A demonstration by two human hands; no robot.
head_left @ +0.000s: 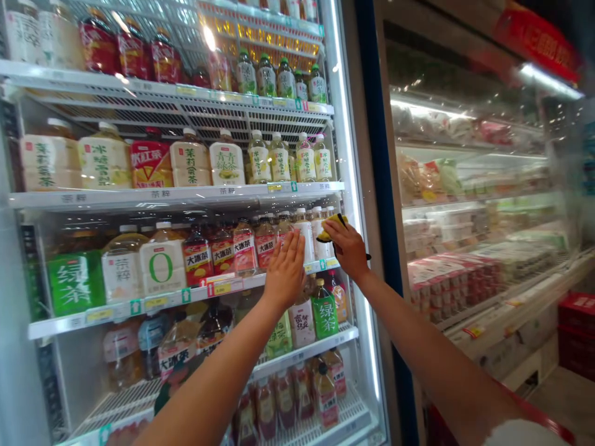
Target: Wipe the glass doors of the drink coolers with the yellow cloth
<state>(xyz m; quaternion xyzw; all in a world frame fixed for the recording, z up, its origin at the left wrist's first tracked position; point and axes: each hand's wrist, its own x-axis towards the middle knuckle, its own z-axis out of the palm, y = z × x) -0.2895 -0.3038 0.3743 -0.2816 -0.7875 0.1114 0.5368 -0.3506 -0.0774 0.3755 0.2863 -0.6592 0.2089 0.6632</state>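
1. The left hand (287,263) is spread flat, fingers straight and close together, with nothing seen in its grip; it faces the front of the drinks cooler (356,80), though whether the palm touches glass I cannot tell.
2. The right hand (351,249), just to its right, is curled around a yellow cloth (329,224) with black edging – the cloth shows at the fingertips.
3. Between the hands stand white-labelled bottles (320,238); left of the left hand runs a row of red-labelled bottles (223,254).
4. Below the right hand is a green-labelled bottle (324,314); above both hands, pale yellow bottles (279,162).
5. Right of the right hand – a lit refrigerated case (548,294).
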